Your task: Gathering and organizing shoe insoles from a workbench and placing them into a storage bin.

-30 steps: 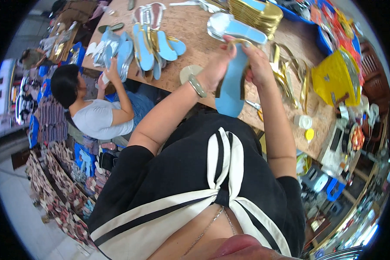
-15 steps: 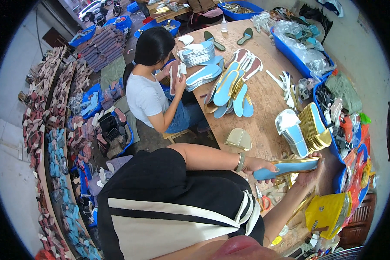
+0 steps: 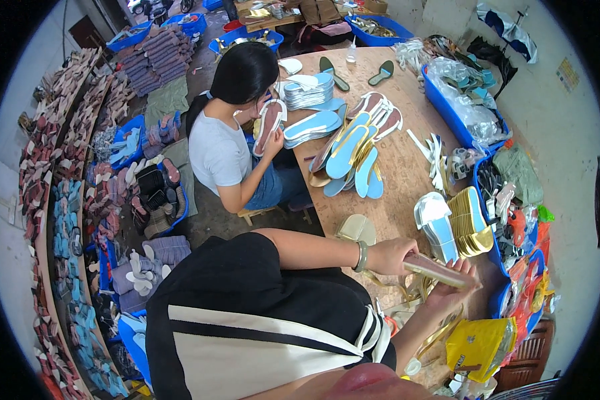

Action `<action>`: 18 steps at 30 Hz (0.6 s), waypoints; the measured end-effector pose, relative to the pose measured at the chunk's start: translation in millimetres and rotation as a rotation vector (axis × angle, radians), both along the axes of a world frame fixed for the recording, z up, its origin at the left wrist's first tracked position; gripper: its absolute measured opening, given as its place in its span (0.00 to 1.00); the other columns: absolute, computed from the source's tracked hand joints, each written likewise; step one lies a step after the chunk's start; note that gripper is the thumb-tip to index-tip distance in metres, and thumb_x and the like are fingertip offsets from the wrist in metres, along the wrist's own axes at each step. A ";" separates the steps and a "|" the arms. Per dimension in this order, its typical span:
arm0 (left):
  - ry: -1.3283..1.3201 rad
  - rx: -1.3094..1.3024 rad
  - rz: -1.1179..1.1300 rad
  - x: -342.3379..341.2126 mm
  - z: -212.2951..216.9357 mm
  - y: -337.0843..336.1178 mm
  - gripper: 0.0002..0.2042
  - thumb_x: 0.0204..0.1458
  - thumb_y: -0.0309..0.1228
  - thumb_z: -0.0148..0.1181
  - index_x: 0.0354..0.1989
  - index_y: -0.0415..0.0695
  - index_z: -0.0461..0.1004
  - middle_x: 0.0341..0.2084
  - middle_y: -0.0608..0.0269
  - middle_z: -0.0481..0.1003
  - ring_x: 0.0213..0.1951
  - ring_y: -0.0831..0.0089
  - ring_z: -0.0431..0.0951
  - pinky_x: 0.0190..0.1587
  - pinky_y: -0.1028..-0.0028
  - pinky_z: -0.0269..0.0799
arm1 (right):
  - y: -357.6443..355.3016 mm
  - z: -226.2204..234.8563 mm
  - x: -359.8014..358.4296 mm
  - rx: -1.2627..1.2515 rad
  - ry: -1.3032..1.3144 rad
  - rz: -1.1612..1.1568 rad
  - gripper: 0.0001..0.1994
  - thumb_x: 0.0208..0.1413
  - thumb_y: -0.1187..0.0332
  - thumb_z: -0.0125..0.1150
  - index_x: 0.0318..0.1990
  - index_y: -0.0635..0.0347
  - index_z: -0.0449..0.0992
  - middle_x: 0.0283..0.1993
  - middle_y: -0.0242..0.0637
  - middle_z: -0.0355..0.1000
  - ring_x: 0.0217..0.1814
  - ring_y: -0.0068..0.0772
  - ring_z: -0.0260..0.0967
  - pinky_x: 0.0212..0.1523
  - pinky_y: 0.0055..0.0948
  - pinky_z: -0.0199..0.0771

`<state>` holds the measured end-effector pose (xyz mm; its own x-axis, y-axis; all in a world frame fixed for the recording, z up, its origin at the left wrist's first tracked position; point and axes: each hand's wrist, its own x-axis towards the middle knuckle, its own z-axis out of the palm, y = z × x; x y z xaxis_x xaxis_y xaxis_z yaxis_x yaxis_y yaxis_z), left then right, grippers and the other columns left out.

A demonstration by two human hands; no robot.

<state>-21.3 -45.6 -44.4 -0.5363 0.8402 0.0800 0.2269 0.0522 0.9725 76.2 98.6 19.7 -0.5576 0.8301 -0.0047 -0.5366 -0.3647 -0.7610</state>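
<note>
Between my two hands is a shoe insole (image 3: 440, 271), tilted on edge, its brownish-pink face and pale gold rim showing. My left hand (image 3: 392, 256), with a pale bangle at the wrist, pinches its left end. My right hand (image 3: 452, 291) grips the other end from below, fingers curled over the rim. Just beyond are a stack of white-and-blue insoles (image 3: 436, 227) and a gold-edged stack (image 3: 470, 219). Gold strips (image 3: 417, 288) lie under my hands, and beige curved pieces (image 3: 357, 229) rest beside my left wrist.
A co-worker (image 3: 230, 153) sits at the table's left side, holding a brownish-pink insole (image 3: 269, 127) with white edging. Blue and gold insoles (image 3: 353, 150) are heaped mid-table (image 3: 397, 193). Blue bins (image 3: 450, 110) line the right edge; a yellow bag (image 3: 477, 350) is near my right forearm.
The insole has been turned over from its blue face to its brownish-pink face and edge. My right hand has come lower and left. The co-worker's insole now stands more upright.
</note>
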 end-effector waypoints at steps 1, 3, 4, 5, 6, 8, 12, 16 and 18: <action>0.283 -0.018 0.068 -0.4 0.7 -5.2 0.25 0.40 0.40 0.66 0.42 0.39 0.62 0.38 0.53 0.70 0.40 0.58 0.71 0.42 0.65 0.67 | -4.9 3.1 -2.9 -0.050 -0.017 -0.096 0.33 0.57 0.45 0.47 0.57 0.66 0.58 0.45 0.42 0.64 0.45 0.37 0.64 0.48 0.36 0.68; 0.521 -0.049 0.114 5.1 5.2 -12.3 0.33 0.33 0.43 0.70 0.44 0.39 0.61 0.39 0.51 0.65 0.43 0.53 0.67 0.48 0.60 0.63 | 6.5 -12.3 2.8 -0.076 -0.003 -0.087 0.33 0.57 0.44 0.46 0.56 0.67 0.58 0.39 0.40 0.64 0.40 0.34 0.63 0.44 0.35 0.67; 0.520 -0.041 0.112 8.0 3.5 -13.3 0.33 0.33 0.43 0.70 0.44 0.39 0.61 0.39 0.51 0.65 0.43 0.53 0.67 0.48 0.60 0.63 | 13.5 -21.6 5.6 -0.111 0.008 -0.075 0.32 0.58 0.44 0.44 0.55 0.68 0.59 0.33 0.37 0.63 0.35 0.32 0.62 0.41 0.33 0.67; 0.548 -0.017 0.113 11.0 -0.5 -14.7 0.33 0.34 0.42 0.69 0.45 0.39 0.60 0.40 0.50 0.64 0.44 0.53 0.66 0.48 0.60 0.63 | 5.7 -16.9 2.0 -0.053 -0.009 -0.102 0.29 0.60 0.46 0.40 0.55 0.65 0.61 0.28 0.30 0.61 0.29 0.25 0.58 0.35 0.28 0.63; 0.575 0.007 0.113 13.4 -4.1 -15.4 0.33 0.34 0.42 0.69 0.46 0.39 0.59 0.41 0.49 0.64 0.45 0.53 0.65 0.48 0.60 0.62 | 1.2 -11.6 0.8 -0.048 -0.012 -0.106 0.29 0.60 0.46 0.40 0.55 0.65 0.61 0.28 0.30 0.61 0.29 0.25 0.58 0.35 0.28 0.63; 0.498 -0.020 0.041 14.1 -5.9 -17.3 0.35 0.36 0.41 0.68 0.51 0.38 0.57 0.43 0.48 0.63 0.47 0.52 0.64 0.51 0.60 0.61 | -5.2 -1.9 -1.1 0.027 -0.039 -0.162 0.31 0.58 0.45 0.43 0.55 0.66 0.60 0.26 0.30 0.58 0.26 0.24 0.56 0.31 0.26 0.62; 0.426 0.075 -0.136 9.1 -6.1 -27.4 0.41 0.38 0.38 0.67 0.59 0.38 0.51 0.49 0.44 0.60 0.52 0.50 0.62 0.57 0.60 0.58 | -10.3 10.2 -3.5 0.089 -0.070 -0.153 0.31 0.58 0.44 0.44 0.56 0.65 0.59 0.27 0.29 0.58 0.25 0.21 0.55 0.29 0.22 0.60; 0.372 0.087 -0.168 8.4 -8.9 -36.4 0.40 0.39 0.34 0.64 0.60 0.39 0.49 0.48 0.44 0.61 0.51 0.49 0.64 0.55 0.60 0.59 | -34.9 9.6 -19.6 0.157 -0.021 -0.182 0.25 0.58 0.56 0.48 0.58 0.62 0.58 0.30 0.29 0.60 0.26 0.19 0.54 0.28 0.20 0.58; 0.354 0.085 -0.168 4.5 -8.9 -42.4 0.40 0.39 0.32 0.63 0.61 0.40 0.49 0.48 0.44 0.62 0.50 0.49 0.64 0.55 0.60 0.60 | -59.8 19.8 -32.7 0.191 -0.070 -0.270 0.22 0.59 0.60 0.45 0.57 0.63 0.59 0.30 0.27 0.58 0.27 0.17 0.52 0.29 0.18 0.56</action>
